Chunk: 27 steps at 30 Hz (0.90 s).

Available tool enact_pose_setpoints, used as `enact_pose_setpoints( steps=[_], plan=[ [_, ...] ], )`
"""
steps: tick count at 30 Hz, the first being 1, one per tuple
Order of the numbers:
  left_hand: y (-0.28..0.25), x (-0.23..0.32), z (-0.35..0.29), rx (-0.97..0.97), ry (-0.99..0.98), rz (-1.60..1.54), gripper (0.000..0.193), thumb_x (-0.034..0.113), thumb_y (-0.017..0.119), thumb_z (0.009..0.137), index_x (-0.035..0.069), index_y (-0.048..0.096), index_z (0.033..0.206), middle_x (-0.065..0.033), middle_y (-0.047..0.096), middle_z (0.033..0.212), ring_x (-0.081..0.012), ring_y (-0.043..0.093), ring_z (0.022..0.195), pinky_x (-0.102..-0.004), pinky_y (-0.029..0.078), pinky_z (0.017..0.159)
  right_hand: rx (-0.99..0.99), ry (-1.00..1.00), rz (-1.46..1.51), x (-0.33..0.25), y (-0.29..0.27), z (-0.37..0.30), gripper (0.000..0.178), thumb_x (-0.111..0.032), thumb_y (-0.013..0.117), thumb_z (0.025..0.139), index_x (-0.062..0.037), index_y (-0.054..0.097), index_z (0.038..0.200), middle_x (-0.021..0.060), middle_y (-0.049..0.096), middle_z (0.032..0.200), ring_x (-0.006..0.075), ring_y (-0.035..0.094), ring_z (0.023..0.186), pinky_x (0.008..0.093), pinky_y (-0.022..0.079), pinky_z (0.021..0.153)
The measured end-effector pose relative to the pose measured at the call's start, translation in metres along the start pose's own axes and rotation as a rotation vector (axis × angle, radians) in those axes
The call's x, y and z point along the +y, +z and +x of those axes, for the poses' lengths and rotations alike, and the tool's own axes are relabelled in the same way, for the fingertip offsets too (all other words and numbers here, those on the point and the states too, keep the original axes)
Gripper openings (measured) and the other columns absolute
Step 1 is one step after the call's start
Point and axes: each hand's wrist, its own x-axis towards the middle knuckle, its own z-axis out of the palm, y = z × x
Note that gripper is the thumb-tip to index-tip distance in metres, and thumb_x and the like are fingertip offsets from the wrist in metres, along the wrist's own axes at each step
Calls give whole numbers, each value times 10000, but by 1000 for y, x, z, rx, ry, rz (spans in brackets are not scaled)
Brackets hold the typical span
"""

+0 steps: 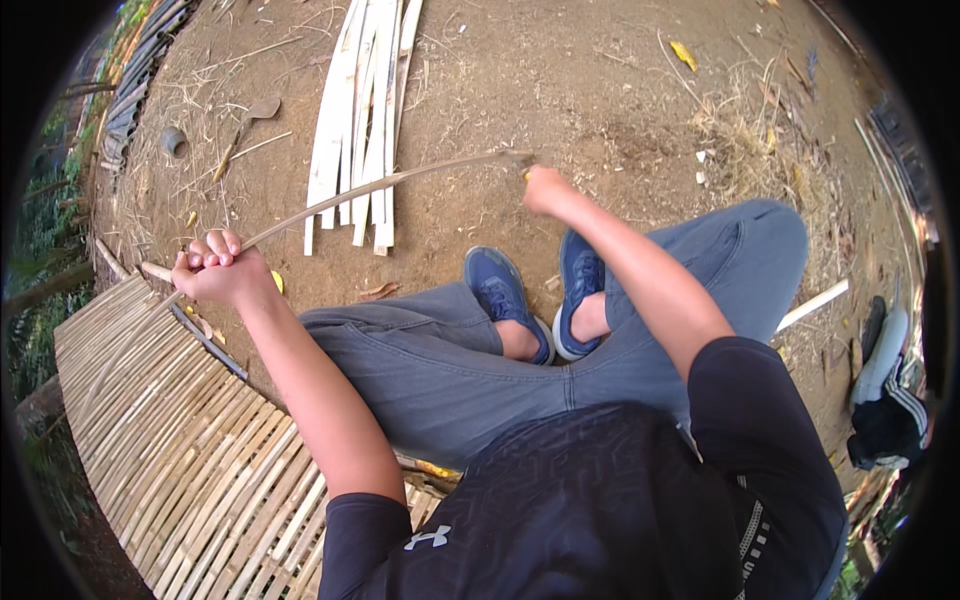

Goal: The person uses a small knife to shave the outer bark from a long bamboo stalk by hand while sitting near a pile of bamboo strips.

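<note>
tan, wood-like strip (370, 187), long and narrow, runs in one shallow arc between the two hands, with its tail reaching back on the person's left over the slatted bench (190, 440); can't tell if the tail touches the slats. left hand (218, 272) grasps the strip, fingers curled round it, part way along. right hand (545, 190) is at the far end, fingers apparently curled in, a small yellowish bit showing beside them; blur there, so can't tell whether it pinches the tip, grips a small tool or neither. middle stretch passes above the pale slats (383, 130) lying on the bare earth (600, 100), beyond the blue shoes (495, 285).

handling, judged by look: light, springy, stiff enough to span between the hands, yet bends evenly. probably not slippery, surface looks dry and matt. could split or crack along the grain if bent hard, edges may be sharp or splintery. best hold: left fist well back from the worked-looking end, full wrap, thumb along the flat; second hold near the tip, fingers off the edges. long tail likely whips, so mind the bench side.
</note>
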Motion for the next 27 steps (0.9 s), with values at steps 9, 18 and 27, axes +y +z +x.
enact_pose_setpoints(
  steps=[9,18,27],
  plan=[
    [1,3,-6,-58,-17,-8,265,201,414,859,165,340,606,45,322,477,-74,274,358,-230,253,338,178,-34,87,-13,26,-6,363,-122,595,861,57,600,1176,280,644,1153,395,637,1092,450,512,933],
    [19,-6,-10,-164,-92,-101,273,212,436,859,160,362,601,42,363,466,-75,292,331,-229,250,311,-86,287,-180,69,17,46,392,-153,586,823,62,645,1145,274,634,1191,369,639,1105,420,512,926],
    [11,9,-22,-56,-62,-81,442,457,532,969,145,419,678,30,378,496,-97,378,384,-230,324,393,204,89,102,23,-80,6,418,-294,598,893,47,581,1134,224,671,961,315,662,791,417,529,674]
  ],
)
